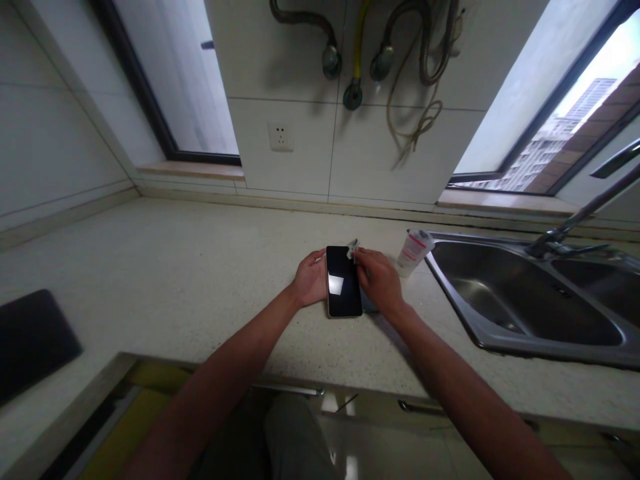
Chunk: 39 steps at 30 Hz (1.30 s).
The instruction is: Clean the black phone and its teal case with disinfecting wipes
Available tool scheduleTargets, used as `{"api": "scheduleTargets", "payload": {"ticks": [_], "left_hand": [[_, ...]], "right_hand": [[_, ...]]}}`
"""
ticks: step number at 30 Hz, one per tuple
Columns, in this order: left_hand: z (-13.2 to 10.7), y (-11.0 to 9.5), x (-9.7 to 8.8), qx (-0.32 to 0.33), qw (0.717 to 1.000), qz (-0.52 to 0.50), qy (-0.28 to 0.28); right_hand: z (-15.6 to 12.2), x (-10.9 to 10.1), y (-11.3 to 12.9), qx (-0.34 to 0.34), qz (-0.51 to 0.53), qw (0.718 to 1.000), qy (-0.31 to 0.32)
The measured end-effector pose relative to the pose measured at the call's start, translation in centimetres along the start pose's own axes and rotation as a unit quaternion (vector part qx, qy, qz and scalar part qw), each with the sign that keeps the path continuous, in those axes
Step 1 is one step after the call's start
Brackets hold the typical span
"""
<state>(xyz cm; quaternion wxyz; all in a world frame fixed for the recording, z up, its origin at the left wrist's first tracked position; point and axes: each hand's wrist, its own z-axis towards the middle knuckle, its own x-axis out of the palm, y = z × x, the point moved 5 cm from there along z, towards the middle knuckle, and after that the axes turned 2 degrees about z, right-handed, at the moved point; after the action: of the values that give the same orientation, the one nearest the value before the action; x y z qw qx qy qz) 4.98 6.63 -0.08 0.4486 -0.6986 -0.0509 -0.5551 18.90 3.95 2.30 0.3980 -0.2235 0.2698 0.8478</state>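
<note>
Pinching a tissue (351, 253) in its fingers, the right hand (381, 279) is at the upper right corner of the phone (344, 297); the left hand (309, 280) apparently grips the left edge, over the table (150, 267).

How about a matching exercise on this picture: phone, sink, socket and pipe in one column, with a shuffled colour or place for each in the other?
Column one:
1. Phone
2. Sink
3. Socket
4. Pipe

Column two:
A. Yellow, coming down between two hoses
B. Set into the counter, toward the right of the picture
C. Dark-screened, between the left hand and the right hand
D. White, with small holes, on the wall

Right pairs: 1-C, 2-B, 3-D, 4-A
</note>
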Motion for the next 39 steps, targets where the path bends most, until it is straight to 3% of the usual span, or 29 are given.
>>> {"api": "scheduleTargets", "payload": {"ticks": [7,14,19,25,28,34,39], "left_hand": [[0.2,-0.6,-0.4,0.032,0.999,-0.021,-0.025],[0.1,-0.8,-0.9,0.034,0.999,-0.014,-0.034],[0.1,-0.9,-0.6,0.031,0.999,-0.002,-0.021],[0.2,-0.9,-0.7,0.027,1.0,-0.009,-0.012],[0.2,-0.8,-0.9,0.026,1.0,-0.01,0.001],[0.1,-1.0,-1.0,0.037,0.999,-0.013,-0.013],[0.3,-1.1,-1.1,0.047,0.999,0.009,-0.016]], "right_hand": [[0.1,0.0,2.1,-0.099,0.06,0.993,0.035],[-0.5,0.5,4.9,-0.228,0.145,0.956,0.112],[-0.3,0.5,4.2,-0.218,0.112,0.964,0.103],[0.2,-0.5,1.4,-0.077,0.003,0.997,-0.004],[0.2,-0.6,0.8,-0.048,-0.021,0.999,-0.014],[0.1,-0.3,1.6,-0.088,0.037,0.995,0.019],[-0.6,0.5,4.0,-0.197,0.132,0.964,0.12]]}}
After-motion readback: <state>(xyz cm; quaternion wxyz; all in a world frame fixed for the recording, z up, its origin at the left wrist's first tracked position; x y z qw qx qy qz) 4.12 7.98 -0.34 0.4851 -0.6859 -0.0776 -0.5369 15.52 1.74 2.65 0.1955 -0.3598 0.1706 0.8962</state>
